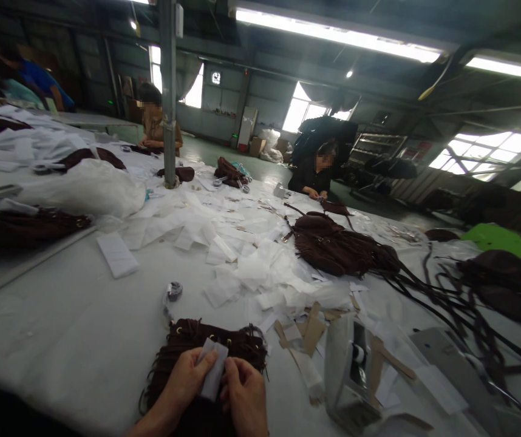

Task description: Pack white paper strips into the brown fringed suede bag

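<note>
A dark brown fringed bag (166, 357) with brass-coloured eyelets lies flat on the white table (87, 340) in front of me. Above it, my left hand (185, 379) grips a folded strip of whitish paper (215, 371), thumb on top. My right hand (246, 388) has its fingers curled in a pinch at the strip's right edge. Whether anything else is between those fingertips cannot be made out. A plastic-wrapped piece of hardware (175, 292) sticks out from the bag's upper left corner.
A grey tape dispenser (345, 373) stands to the right among paper scraps (313, 331). Farther back lie loose white sheets (260, 267) and a brown bag pile (333, 243) with long straps. A metal post (169, 91) rises beyond; co-workers (315, 176) sit across the table.
</note>
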`<state>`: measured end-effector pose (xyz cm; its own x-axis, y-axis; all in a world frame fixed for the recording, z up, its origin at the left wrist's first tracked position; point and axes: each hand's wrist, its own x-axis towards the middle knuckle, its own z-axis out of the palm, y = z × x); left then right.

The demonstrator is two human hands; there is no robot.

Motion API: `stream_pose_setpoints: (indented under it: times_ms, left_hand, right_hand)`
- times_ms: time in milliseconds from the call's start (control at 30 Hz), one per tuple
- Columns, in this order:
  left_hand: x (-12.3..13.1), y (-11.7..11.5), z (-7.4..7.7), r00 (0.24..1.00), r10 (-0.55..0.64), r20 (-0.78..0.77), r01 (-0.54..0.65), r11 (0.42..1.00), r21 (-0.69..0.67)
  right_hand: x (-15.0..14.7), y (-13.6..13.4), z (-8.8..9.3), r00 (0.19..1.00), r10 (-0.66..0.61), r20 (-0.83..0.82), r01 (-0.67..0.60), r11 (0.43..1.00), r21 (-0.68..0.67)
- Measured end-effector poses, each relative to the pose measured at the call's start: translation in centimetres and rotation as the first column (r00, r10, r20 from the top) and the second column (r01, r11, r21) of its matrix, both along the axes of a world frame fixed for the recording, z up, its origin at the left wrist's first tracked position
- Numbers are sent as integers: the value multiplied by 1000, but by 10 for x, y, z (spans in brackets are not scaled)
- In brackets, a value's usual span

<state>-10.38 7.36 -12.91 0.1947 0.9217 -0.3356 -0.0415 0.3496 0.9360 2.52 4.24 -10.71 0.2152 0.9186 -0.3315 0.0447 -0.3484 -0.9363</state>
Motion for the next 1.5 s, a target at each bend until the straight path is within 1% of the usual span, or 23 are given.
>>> stream_pose_setpoints:
  times_ms: [167,333,433,600,667,767,867,933,1033,1100,1133,1167,1233,1267,1333,1400,1500]
  left_hand:
    - [0,2,-1,999,-33,-9,33,999,17]
    - [1,1,-6,999,1,-36,1,1000,32]
    - [0,1,-7,999,10,-48,-8,999,31]
    - [-4,2,-1,998,-18,-57,21,998,53]
    - [-7,2,2,997,-39,-64,43,997,61]
    - [-9,-1,4,996,-53,-77,59,995,75]
    - [-6,-9,1,999,-25,31,24,999,32]
    - [-2,-16,-4,994,-2,112,7,999,-42]
    - [3,-26,-10,987,79,143,-50,979,-195]
    - [4,-29,-9,978,152,143,-112,961,-253]
    - [4,-30,-8,976,170,135,-134,961,-241]
    - [2,-30,-5,979,169,114,-145,970,-197]
    - [-2,-29,1,988,153,30,-152,988,-43]
    - [-3,-28,4,988,151,-21,-150,987,49]
    - [-6,-28,8,978,181,-104,-159,968,194]
    - [-6,-30,9,964,222,-145,-181,951,250]
    - [-4,-34,6,953,257,-160,-210,941,264]
  right_hand:
    - [-2,10,-3,999,-27,-36,26,1000,-3]
    - [-1,11,-9,996,-25,-84,21,999,-42]
    - [2,14,-6,991,20,-129,-30,997,-77]
    - [1,21,-2,957,163,-238,-195,974,-115]
    - [-2,24,-3,944,183,-274,-221,968,-116]
    - [-6,27,-8,940,165,-299,-203,974,-102]
    - [-11,27,-14,948,114,-298,-139,988,-66]
    - [-14,26,-16,952,87,-293,-106,993,-49]
    - [-15,25,-16,957,72,-280,-87,995,-41]
    - [-14,25,-15,960,80,-267,-95,995,-43]
    - [-13,25,-14,962,90,-258,-106,993,-47]
    - [-12,25,-13,964,103,-247,-120,991,-54]
    - [-10,27,-11,968,132,-216,-151,986,-75]
    - [-10,28,-10,970,144,-194,-163,983,-86]
    - [-10,31,-8,979,154,-137,-169,980,-102]
    - [-12,33,-6,986,151,-72,-158,982,-107]
    - [-14,34,-4,991,130,11,-129,987,-100]
